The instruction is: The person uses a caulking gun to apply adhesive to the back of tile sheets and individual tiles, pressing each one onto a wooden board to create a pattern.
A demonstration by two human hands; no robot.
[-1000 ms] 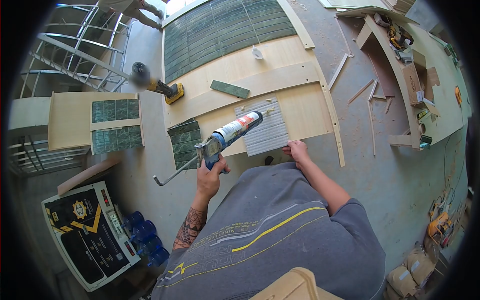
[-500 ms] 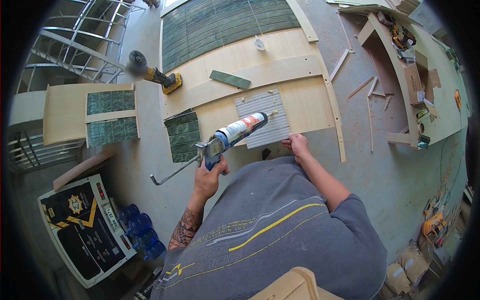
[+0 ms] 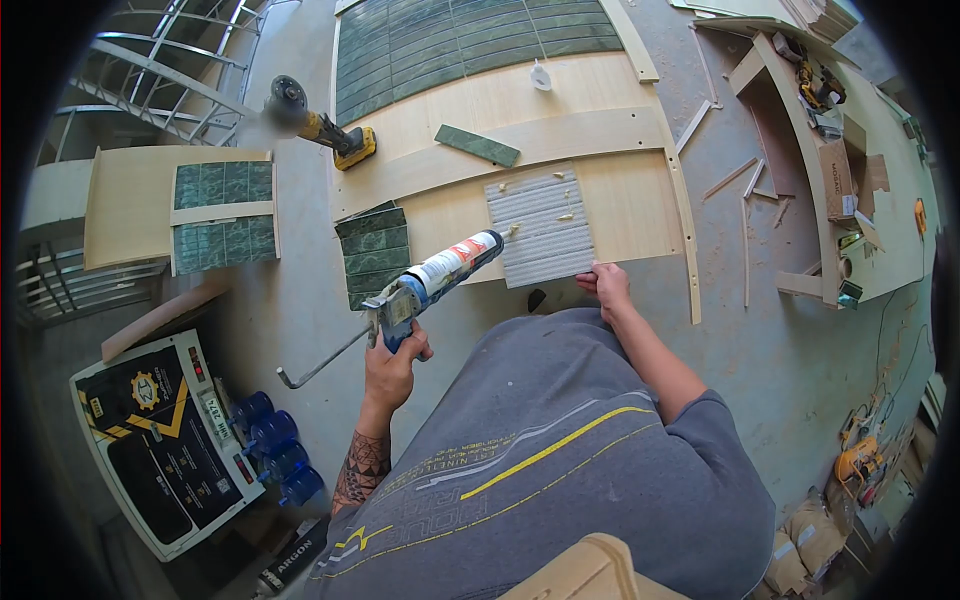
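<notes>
My left hand (image 3: 392, 372) is wrapped around the handle of a blue caulking gun (image 3: 402, 300), which carries a white and red cartridge (image 3: 458, 258). The gun's nozzle tip points at the left part of a pale, ribbed tile sheet (image 3: 545, 245). Several cream-coloured dabs lie on that sheet, one right by the nozzle. My right hand (image 3: 608, 287) pinches the sheet's near right corner, thumb and fingers closed on the edge. Left of the sheet, green tile sheets (image 3: 372, 250) lie stacked on the wooden panel (image 3: 450, 235).
A yellow cordless angle grinder (image 3: 340, 142), a loose green tile strip (image 3: 477, 145) and a small white bottle (image 3: 541, 76) are on the panel. Rows of green tiles (image 3: 470, 40) cover its far part. Wood strips (image 3: 746, 240) lie on the floor at right. Blue water jugs (image 3: 272, 432) stand at left.
The caulking gun in my left hand has moved left and nearer, its nozzle going from the sheet's right side to its left. A dab now shows there. My right hand keeps the corner.
</notes>
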